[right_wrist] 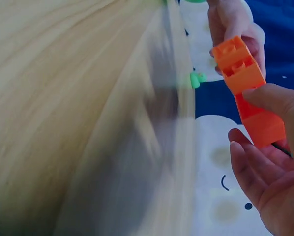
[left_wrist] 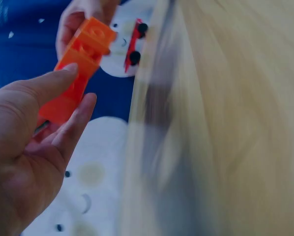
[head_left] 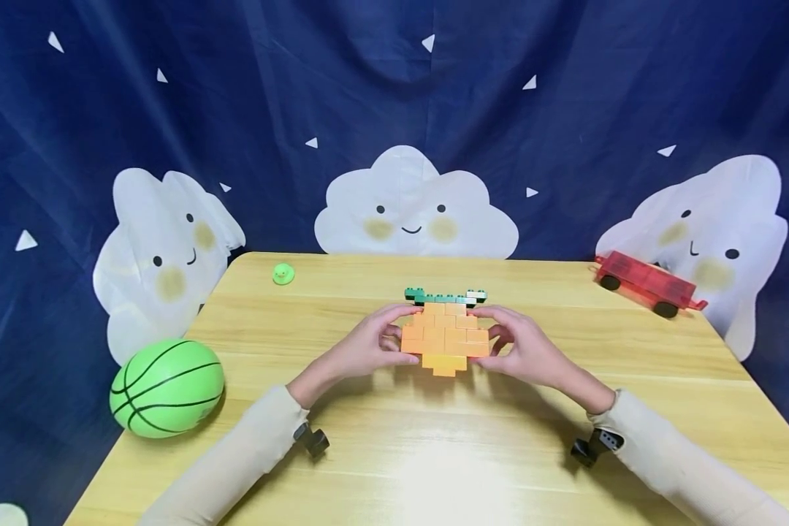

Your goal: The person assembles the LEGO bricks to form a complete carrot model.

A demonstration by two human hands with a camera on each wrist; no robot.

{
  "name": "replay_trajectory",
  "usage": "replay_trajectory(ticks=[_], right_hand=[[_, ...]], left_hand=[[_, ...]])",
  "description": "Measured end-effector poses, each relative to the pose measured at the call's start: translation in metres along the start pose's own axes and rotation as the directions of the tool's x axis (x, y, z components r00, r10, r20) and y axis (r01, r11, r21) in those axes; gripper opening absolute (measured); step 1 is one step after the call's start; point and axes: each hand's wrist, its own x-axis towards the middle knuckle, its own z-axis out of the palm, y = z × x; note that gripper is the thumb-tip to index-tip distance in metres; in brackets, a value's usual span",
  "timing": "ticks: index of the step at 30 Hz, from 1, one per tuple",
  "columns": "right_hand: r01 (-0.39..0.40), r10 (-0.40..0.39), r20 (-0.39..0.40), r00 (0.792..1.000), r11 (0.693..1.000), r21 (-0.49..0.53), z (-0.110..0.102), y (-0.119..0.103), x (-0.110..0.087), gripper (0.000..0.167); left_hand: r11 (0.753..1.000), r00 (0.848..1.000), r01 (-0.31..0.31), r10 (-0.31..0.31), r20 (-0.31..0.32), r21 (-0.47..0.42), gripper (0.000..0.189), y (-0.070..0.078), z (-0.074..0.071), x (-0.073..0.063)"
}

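Note:
Both hands hold one carrot-shaped build of toy bricks (head_left: 444, 332) between them, over the middle of the table. Its body is orange, narrowing to a lighter orange tip toward the person, with a row of green bricks (head_left: 444, 298) and one whitish brick at the far end. My left hand (head_left: 368, 342) grips its left side, thumb near the tip end and fingers farther up. The right hand (head_left: 524, 343) grips the right side in the same way. In the left wrist view, the left thumb presses on the orange bricks (left_wrist: 90, 42); the right wrist view shows the right thumb likewise.
On the wooden table (head_left: 342, 453) a green ball (head_left: 167, 389) with black lines sits at the left edge. A small green rubber duck (head_left: 283, 274) stands at the back left, and a red toy wagon (head_left: 651, 281) with black wheels at the back right. Behind hangs a dark blue curtain (head_left: 263, 95) with clouds.

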Motion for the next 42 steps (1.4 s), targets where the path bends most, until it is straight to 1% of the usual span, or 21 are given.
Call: replay_trajectory(ticks=[3, 6, 10, 15, 17, 20, 24, 28, 33, 36, 39, 42], right_hand=[[0.026, -0.025, 0.008, 1.0, 0.999, -0.033, -0.003, -0.002, 0.001, 0.072], [0.054, -0.054, 0.003, 0.999, 0.995, -0.087, -0.005, -0.003, 0.003, 0.069], [0.086, -0.085, 0.009, 0.996, 0.987, -0.133, -0.006, -0.003, 0.004, 0.067], [0.102, -0.1, 0.017, 0.995, 0.978, -0.184, -0.008, -0.003, 0.005, 0.066], [0.101, -0.099, 0.021, 0.995, 0.974, -0.204, -0.009, -0.004, 0.007, 0.066], [0.08, -0.073, 0.042, 0.996, 0.972, -0.221, -0.009, -0.003, 0.009, 0.067], [0.026, -0.005, 0.096, 0.995, 0.976, -0.217, -0.005, 0.004, 0.013, 0.067], [-0.024, 0.057, 0.161, 0.985, 0.979, -0.201, 0.001, 0.015, 0.016, 0.067], [-0.079, 0.12, 0.196, 0.973, 0.975, -0.208, 0.008, 0.026, 0.021, 0.068], [-0.075, 0.129, 0.223, 0.966, 0.969, -0.234, 0.013, 0.031, 0.023, 0.068], [-0.073, 0.139, 0.251, 0.958, 0.964, -0.256, 0.017, 0.033, 0.024, 0.068], [-0.092, 0.16, 0.257, 0.953, 0.962, -0.257, 0.018, 0.034, 0.024, 0.069]], left_hand=[[0.991, 0.996, -0.074, 0.078, -0.034, 0.112, 0.077, 0.003, -0.002, -0.001], [0.982, 0.991, -0.113, 0.122, -0.05, 0.154, 0.072, 0.004, -0.003, -0.001], [0.975, 0.988, -0.131, 0.143, -0.051, 0.182, 0.069, 0.003, -0.004, -0.001], [0.963, 0.983, -0.162, 0.176, -0.045, 0.214, 0.069, 0.003, -0.005, 0.0], [0.959, 0.984, -0.161, 0.175, -0.043, 0.231, 0.069, 0.002, -0.006, 0.0], [0.955, 0.989, -0.129, 0.143, -0.034, 0.267, 0.069, 0.0, -0.007, 0.001], [0.938, 0.999, -0.045, 0.049, -0.001, 0.343, 0.07, -0.008, -0.008, 0.007], [0.918, 0.999, 0.015, -0.032, 0.036, 0.396, 0.073, -0.017, -0.007, 0.014], [0.899, 0.996, 0.043, -0.074, 0.053, 0.435, 0.071, -0.025, -0.007, 0.022], [0.891, 0.992, 0.072, -0.109, 0.057, 0.448, 0.071, -0.027, -0.005, 0.022], [0.887, 0.988, 0.1, -0.143, 0.062, 0.451, 0.072, -0.029, -0.005, 0.02], [0.889, 0.987, 0.1, -0.146, 0.071, 0.447, 0.072, -0.029, -0.004, 0.02]])
